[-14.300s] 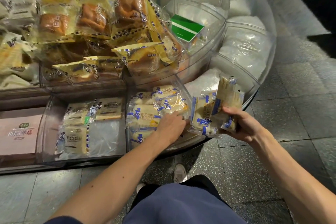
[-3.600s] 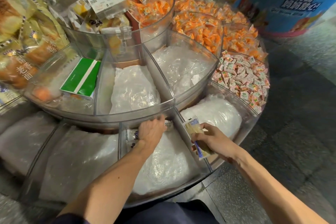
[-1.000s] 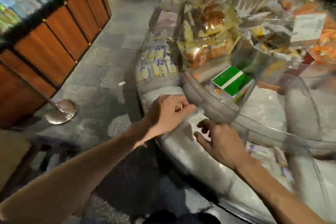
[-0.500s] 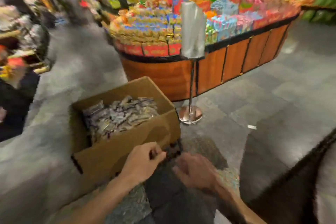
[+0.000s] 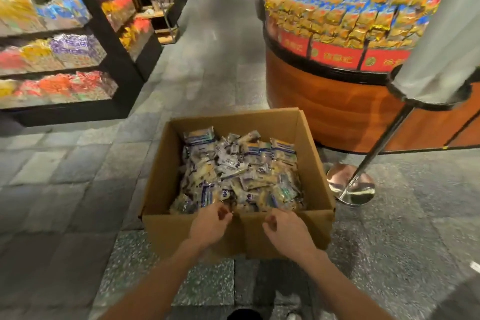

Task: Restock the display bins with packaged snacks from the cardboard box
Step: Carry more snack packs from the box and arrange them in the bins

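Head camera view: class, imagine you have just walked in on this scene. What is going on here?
A person stands over an open cardboard box on the shop floor, full of packaged snacks. The left hand and right hand hover at the box's near rim, fingers loosely curled, with nothing in either. No packet is picked up yet. A round display stand and a metal post stand right of the box.

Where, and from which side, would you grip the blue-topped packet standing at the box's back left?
Pinch its blue top edge from above. The packet stands against the cardboard box's far-left corner, top clear of the snack heap, lower part buried. It is flat, so the pinch should close across its broad faces.
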`<state>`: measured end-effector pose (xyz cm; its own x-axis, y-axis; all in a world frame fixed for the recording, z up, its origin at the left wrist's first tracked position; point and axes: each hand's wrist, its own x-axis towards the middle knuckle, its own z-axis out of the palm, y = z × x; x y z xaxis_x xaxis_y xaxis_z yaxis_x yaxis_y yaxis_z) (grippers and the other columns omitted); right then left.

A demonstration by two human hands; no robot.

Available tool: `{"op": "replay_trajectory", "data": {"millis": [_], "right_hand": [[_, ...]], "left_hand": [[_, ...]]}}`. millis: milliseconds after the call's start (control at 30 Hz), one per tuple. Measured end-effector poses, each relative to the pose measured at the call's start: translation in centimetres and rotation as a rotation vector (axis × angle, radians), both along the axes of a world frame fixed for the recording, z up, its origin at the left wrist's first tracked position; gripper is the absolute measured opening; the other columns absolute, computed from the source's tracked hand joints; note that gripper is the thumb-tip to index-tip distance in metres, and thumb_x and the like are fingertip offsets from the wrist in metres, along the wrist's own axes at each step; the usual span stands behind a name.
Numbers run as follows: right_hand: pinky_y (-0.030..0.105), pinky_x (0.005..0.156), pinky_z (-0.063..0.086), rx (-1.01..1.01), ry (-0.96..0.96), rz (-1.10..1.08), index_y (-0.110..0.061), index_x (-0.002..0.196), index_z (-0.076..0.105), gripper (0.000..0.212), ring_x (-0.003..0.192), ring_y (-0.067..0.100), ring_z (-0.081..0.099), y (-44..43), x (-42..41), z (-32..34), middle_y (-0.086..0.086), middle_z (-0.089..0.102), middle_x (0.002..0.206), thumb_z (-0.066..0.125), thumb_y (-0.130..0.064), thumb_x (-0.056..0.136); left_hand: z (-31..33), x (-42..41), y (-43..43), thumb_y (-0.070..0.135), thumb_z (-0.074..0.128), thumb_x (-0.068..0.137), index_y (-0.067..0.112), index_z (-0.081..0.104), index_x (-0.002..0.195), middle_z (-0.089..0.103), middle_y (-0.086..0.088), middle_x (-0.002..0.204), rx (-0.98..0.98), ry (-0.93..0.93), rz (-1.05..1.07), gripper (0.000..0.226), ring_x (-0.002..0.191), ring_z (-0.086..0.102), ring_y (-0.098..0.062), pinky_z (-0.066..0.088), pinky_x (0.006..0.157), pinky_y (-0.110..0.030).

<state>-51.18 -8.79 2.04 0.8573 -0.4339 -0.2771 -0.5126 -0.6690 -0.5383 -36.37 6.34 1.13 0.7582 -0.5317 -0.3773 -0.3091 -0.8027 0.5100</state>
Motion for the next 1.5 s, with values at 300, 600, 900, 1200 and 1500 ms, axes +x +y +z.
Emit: {"op": "replay_trajectory", "data": {"millis": [300, 600, 900, 1200, 1500], "right_hand": [[0.028, 0.084, 0.053, 0.112, 0.299, 0.120, -0.016, 0.117, 0.063, 0.022, 0.099, 0.017, 0.064, -7.2, 12.5, -5.6, 0.001, 0.069, 0.111, 0.053, -0.029, 0.101], [0.048, 0.120, 0.029, 0.200, 0.388, 0.067, -0.024, 0.159, 0.004, 0.080, 0.151, 0.033, 0.020, -8.9, 26.5, -13.1, 0.008, 0.004, 0.167, 0.057, -0.017, 0.100], [0.051, 0.121, 0.018, -0.113, 0.430, 0.332, -0.009, 0.158, -0.008, 0.113, 0.150, 0.032, 0.017, -8.6, 33.0, -19.1, 0.015, 0.012, 0.163, 0.075, -0.035, 0.087], [0.046, 0.108, 0.040, 0.023, 0.571, 0.204, -0.012, 0.156, 0.003, 0.123, 0.129, 0.034, 0.052, -8.4, 34.1, -19.0, 0.015, 0.047, 0.147, 0.084, -0.052, 0.072], [0.041, 0.103, 0.050, 0.355, 0.562, -0.054, -0.010, 0.153, 0.027, 0.113, 0.127, 0.030, 0.054, -8.7, 33.2, -17.6, 0.010, 0.050, 0.147, 0.090, -0.046, 0.067]], "left_hand": [[-7.0, 12.0, -4.2, 0.034, 0.053, 0.102, 0.018, 0.066, 0.109, 0.071, -0.002, 0.099, 0.029, 0.125, 0.177, 0.022, 0.095, 0.067, -0.021, 0.054, 0.087, -0.036], [-16.5, 25.9, -4.3, 0.031, 0.051, 0.100, 0.012, 0.046, 0.135, 0.048, -0.017, 0.141, 0.157, 0.049, 0.259, 0.040, 0.126, 0.046, -0.038, 0.039, 0.106, -0.049], [-19.4, 28.8, -4.3, 0.076, 0.079, 0.056, 0.020, 0.054, 0.136, 0.061, 0.000, 0.134, -0.030, 0.519, 0.588, 0.101, 0.127, 0.055, -0.022, 0.045, 0.103, -0.034], [-17.9, 28.5, -2.7, 0.052, 0.093, 0.055, 0.021, 0.041, 0.137, 0.047, 0.002, 0.139, 0.073, 0.688, 0.494, 0.102, 0.124, 0.048, -0.020, 0.047, 0.102, -0.039], [-17.4, 27.8, -0.7, 0.024, 0.097, 0.056, 0.017, 0.040, 0.142, 0.058, 0.000, 0.125, -0.134, 0.906, 0.736, 0.104, 0.111, 0.061, -0.019, 0.055, 0.093, -0.040]]}}
